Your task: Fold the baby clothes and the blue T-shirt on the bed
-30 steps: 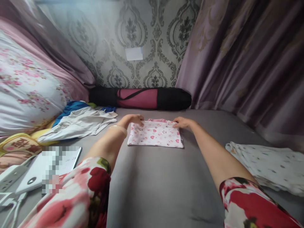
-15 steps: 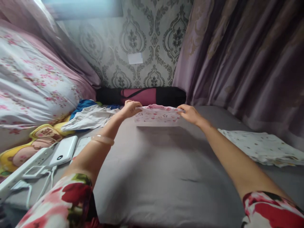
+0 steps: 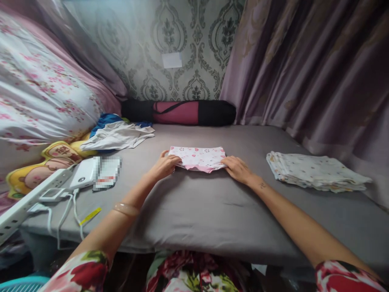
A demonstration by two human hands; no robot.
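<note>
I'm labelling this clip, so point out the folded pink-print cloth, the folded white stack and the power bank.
folded pink-print cloth [image 3: 199, 156]: head view, top face.
folded white stack [image 3: 313, 170]: head view, top layer.
power bank [image 3: 85, 175]: head view, white casing.

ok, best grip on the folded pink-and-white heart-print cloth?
Take the folded pink-and-white heart-print cloth by its two short ends, from left and right. It lies flat on the grey mattress, wider than deep; the left hand and right hand already rest there.
</note>
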